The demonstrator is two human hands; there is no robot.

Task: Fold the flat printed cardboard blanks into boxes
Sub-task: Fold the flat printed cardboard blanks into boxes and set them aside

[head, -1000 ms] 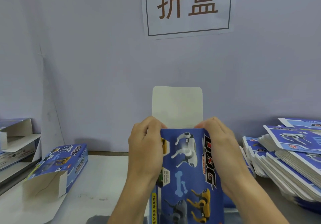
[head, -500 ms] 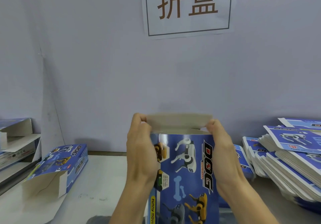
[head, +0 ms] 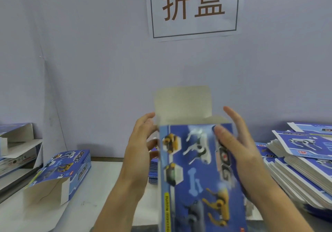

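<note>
Standing upright between both hands, the blue printed dog-toy box (head: 197, 174) now has its top tuck flap (head: 182, 102) raised again; half a second ago that flap was bent down over the opening, and a second ago it stood straight up. That reads as a pre-crease: the hinge line has been worked, and the end is still open, so the closing tuck is not yet done. The left hand (head: 142, 145) lies against the box's left side with fingers mostly straight, some of them hidden behind the panel. The right hand (head: 233, 141) has its thumb pressed on the printed front and its fingers extended past the right edge, not curled round it. The picture is blurred, so finer contact is uncertain.

On the counter (head: 107, 170) to the left lies a folded box (head: 59, 172) with its near end open and nothing visible inside. A stack of flat blanks (head: 296, 161) lies at the right.
</note>
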